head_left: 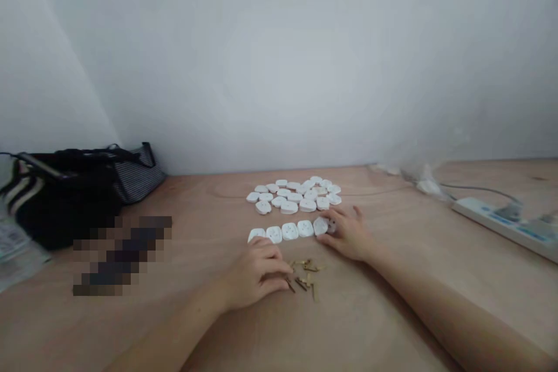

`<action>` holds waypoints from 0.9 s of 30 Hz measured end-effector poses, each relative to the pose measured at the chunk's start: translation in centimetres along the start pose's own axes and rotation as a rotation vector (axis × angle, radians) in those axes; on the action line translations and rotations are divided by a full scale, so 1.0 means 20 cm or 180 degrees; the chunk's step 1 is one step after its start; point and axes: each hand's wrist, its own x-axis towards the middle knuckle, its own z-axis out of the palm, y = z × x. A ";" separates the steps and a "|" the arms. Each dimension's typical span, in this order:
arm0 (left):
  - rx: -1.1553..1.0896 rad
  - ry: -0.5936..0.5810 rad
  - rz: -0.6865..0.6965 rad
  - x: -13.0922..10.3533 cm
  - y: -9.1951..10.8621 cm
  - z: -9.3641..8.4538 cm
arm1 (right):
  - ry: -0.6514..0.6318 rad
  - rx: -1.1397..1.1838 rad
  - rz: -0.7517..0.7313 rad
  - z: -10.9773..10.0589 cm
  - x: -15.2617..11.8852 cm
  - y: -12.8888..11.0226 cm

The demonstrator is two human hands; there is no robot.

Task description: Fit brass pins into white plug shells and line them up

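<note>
A row of several white rounded-square plastic pieces [289, 231], with small holes in their faces, lies across the table. At its right end my right hand [349, 233] has thumb and fingers around a blurred white plastic piece [332, 225]. My left hand [257, 273] rests in front of the row's left end, fingers bent, thumb and forefinger a little apart. Its fingertips are at the left edge of a loose pile of small brass-coloured metal strips [307, 280]. Whether they touch a strip I cannot tell.
Behind the row lies a cluster of more white plastic pieces [289, 207]. A black bag [70, 197] and a blurred-out dark object [126, 256] are at left. On the right are a white power strip [501, 224] with a cable and a clear plastic bag [429, 180] by the wall.
</note>
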 end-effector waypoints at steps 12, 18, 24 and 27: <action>0.0322 0.0647 -0.0510 -0.03 -0.05 0.01 | -0.0125 0.1017 0.0373 -0.03 -0.02 0.17; 0.0357 0.0709 -0.0829 -0.04 -0.11 0.05 | -0.0014 0.1257 0.0392 -0.03 -0.01 0.18; 0.0349 0.0401 -0.1165 -0.06 -0.13 0.06 | 0.0281 0.1351 0.0475 -0.06 -0.02 0.16; 0.0278 0.0449 -0.1236 -0.06 -0.14 0.07 | 0.0282 0.1409 0.0424 -0.10 -0.04 0.11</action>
